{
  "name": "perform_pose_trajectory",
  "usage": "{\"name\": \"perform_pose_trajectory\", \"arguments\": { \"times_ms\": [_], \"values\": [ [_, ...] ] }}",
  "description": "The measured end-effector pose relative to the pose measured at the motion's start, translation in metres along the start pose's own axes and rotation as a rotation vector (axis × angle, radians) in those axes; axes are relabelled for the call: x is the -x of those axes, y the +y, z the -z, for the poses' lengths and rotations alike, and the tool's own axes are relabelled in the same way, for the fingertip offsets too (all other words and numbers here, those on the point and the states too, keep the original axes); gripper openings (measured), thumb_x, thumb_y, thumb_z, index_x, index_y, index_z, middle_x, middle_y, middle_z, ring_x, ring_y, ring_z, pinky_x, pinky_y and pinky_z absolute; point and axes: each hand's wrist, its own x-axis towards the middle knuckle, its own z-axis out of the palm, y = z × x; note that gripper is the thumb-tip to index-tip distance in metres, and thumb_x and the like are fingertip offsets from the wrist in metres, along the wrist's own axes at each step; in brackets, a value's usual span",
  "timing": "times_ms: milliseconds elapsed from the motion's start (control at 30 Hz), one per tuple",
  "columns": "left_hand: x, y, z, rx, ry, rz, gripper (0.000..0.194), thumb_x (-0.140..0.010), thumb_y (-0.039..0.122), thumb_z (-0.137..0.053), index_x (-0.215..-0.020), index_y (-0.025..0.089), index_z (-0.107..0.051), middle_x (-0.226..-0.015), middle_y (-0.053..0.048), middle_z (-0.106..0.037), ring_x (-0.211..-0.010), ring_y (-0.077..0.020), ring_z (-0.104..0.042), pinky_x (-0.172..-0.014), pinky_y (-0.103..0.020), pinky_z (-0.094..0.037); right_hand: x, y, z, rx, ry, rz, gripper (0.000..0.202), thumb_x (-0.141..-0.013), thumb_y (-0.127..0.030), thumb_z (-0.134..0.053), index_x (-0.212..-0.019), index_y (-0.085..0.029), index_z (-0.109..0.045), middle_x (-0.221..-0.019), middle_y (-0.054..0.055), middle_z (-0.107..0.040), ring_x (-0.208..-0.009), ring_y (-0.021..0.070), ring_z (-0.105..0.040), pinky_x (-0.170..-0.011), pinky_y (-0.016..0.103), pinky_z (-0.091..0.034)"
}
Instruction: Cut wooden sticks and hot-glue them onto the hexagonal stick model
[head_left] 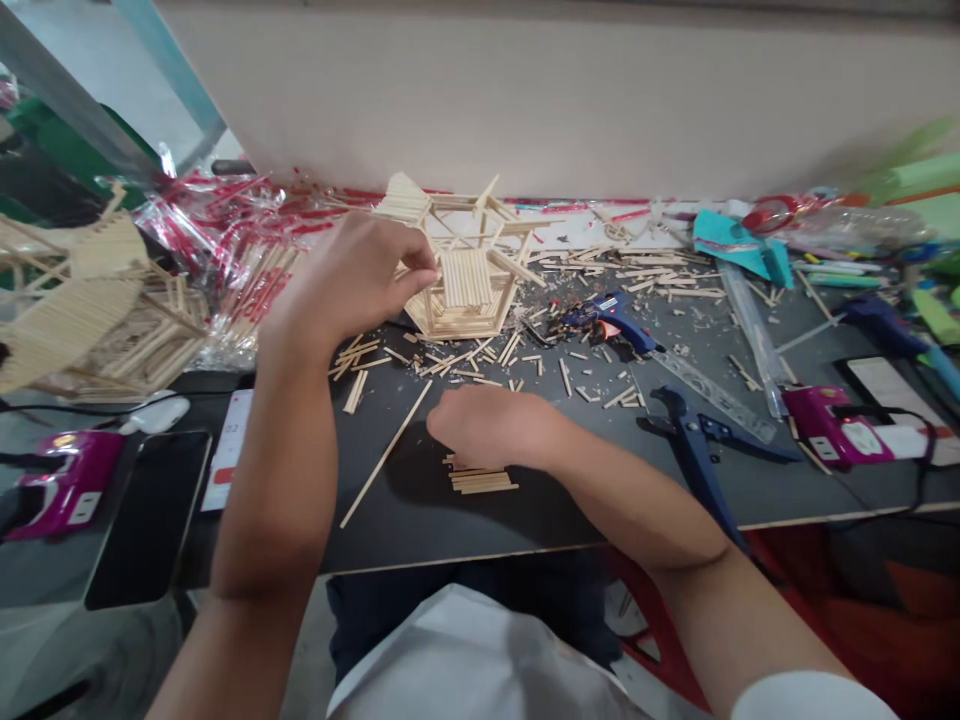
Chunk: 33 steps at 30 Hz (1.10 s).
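Note:
A small hexagonal frame model [469,325] built of thin wooden sticks stands at the back of the table. My left hand [375,270] is pinched at the left edge of its flat stick panel [466,278]; whether the fingertips grip the panel or a smaller piece is hidden. Nearer to me, my right hand [487,425] is closed, knuckles up, over a row of short sticks [484,482] lying side by side. The hand covers the far part of that row, and what its fingers hold is hidden. One long stick [386,455] lies slantwise to the left.
A blue glue gun [611,320], a clear ruler [712,395] and a dark blue cutter [694,440] lie on the right, among scattered stick offcuts. Leftward are a larger stick model [82,300], a black phone [150,520] and a magenta power adapter [71,475].

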Motion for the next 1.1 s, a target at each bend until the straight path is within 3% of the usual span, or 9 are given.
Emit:
{"name": "perform_pose_trajectory", "arguments": {
  "times_ms": [200,433,600,700,833,967,1100],
  "values": [
    [0.000,-0.001,0.001,-0.005,0.006,-0.021,0.020,-0.094,0.034,-0.061,-0.094,0.021,-0.076,-0.098,-0.006,-0.080,-0.094,-0.0238,-0.068,-0.094,-0.035,-0.048,-0.022,-0.006,-0.010,0.029,-0.054,0.038,0.032,-0.087,-0.003,-0.062,-0.115,-0.007,-0.077,-0.114,0.022,-0.078,-0.113,0.0337,-0.076,-0.086,0.035,-0.060],
    [-0.005,-0.011,-0.005,0.048,0.051,-0.056,0.018,-0.091,0.036,-0.063,-0.089,0.023,-0.076,-0.096,-0.006,-0.080,-0.092,-0.0251,-0.070,-0.091,-0.036,-0.049,-0.022,-0.005,-0.009,0.028,-0.108,0.096,0.036,-0.084,0.000,-0.059,-0.115,-0.004,-0.077,-0.115,0.024,-0.077,-0.110,0.0350,-0.076,-0.078,0.035,-0.059],
    [-0.005,-0.012,-0.004,0.059,0.055,-0.061,0.019,-0.091,0.036,-0.063,-0.090,0.022,-0.077,-0.095,-0.007,-0.080,-0.091,-0.0248,-0.071,-0.091,-0.037,-0.050,-0.014,0.003,0.001,0.028,-0.080,0.194,0.030,-0.088,-0.005,-0.059,-0.112,-0.002,-0.077,-0.111,0.023,-0.077,-0.100,0.0324,-0.076,-0.062,0.030,-0.048],
    [-0.005,-0.011,-0.003,0.088,0.045,-0.057,0.020,-0.091,0.036,-0.064,-0.091,0.022,-0.077,-0.095,-0.007,-0.080,-0.092,-0.0257,-0.071,-0.094,-0.039,-0.051,0.003,0.017,0.014,-0.066,0.097,0.240,0.019,-0.089,-0.009,-0.066,-0.103,-0.009,-0.078,-0.098,0.014,-0.079,-0.086,0.0235,-0.073,-0.062,0.028,-0.043],
    [-0.007,-0.012,0.000,0.127,0.067,-0.050,0.018,-0.091,0.036,-0.065,-0.091,0.023,-0.078,-0.094,-0.005,-0.080,-0.090,-0.0239,-0.072,-0.091,-0.037,-0.051,0.042,0.044,0.026,-0.383,0.525,0.300,0.010,-0.091,-0.012,-0.068,-0.089,-0.017,-0.075,-0.087,0.003,-0.076,-0.076,0.0132,-0.065,-0.071,0.025,-0.046],
    [-0.013,-0.011,0.000,0.154,0.104,-0.068,0.016,-0.090,0.036,-0.067,-0.090,0.024,-0.078,-0.094,-0.004,-0.081,-0.087,-0.0229,-0.072,-0.087,-0.036,-0.052,0.074,0.067,0.027,-0.673,0.988,0.074,0.011,-0.092,-0.032,-0.075,-0.089,-0.022,-0.074,-0.077,0.000,-0.071,-0.069,0.0148,-0.063,-0.064,0.029,-0.050],
    [-0.019,-0.003,-0.007,0.189,0.101,-0.123,0.016,-0.091,0.031,-0.066,-0.093,0.021,-0.078,-0.096,-0.005,-0.081,-0.089,-0.0229,-0.074,-0.090,-0.036,-0.053,0.079,0.083,0.026,-0.810,1.198,-0.136,0.019,-0.085,-0.040,-0.083,-0.086,-0.024,-0.071,-0.076,0.002,-0.072,-0.067,0.0186,-0.067,-0.059,0.033,-0.058]
  ]
}}
